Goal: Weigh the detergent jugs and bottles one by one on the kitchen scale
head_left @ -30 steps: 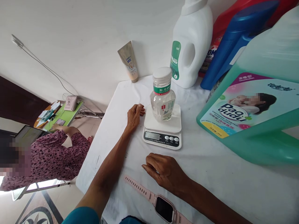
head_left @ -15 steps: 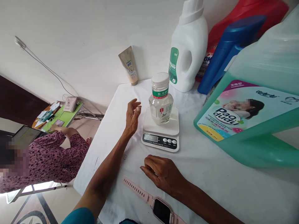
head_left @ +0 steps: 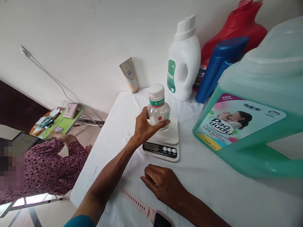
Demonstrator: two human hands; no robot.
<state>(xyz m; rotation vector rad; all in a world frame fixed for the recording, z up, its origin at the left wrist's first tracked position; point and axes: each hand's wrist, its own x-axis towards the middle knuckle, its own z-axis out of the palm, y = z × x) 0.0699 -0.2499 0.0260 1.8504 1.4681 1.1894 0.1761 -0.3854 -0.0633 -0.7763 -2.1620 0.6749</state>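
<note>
My left hand (head_left: 145, 127) is wrapped round a clear plastic jar (head_left: 159, 111) with a white lid and a green label band. The jar is upright over the white platform of a kitchen scale (head_left: 174, 130); the hand partly covers it, and I cannot tell whether its base touches the platform. On the scale's black front panel are a small grey display and round buttons. My right hand (head_left: 161, 183) rests on the white cloth in front of the scale, fingers curled in with nothing visible in them. A pink-strapped smartwatch (head_left: 163, 219) lies just below it.
A beige tube (head_left: 130, 75) leans by the wall. White (head_left: 187, 56), red (head_left: 233, 30) and blue (head_left: 220, 66) bottles stand at the back right, with a large green jug (head_left: 236, 151) nearer. At left, a person in patterned clothes (head_left: 44, 167) sits by a green table (head_left: 71, 121).
My left hand has moved right from beside the scale and closed round the jar. My right hand has stayed in place on the cloth. The camera view has shifted slightly.
</note>
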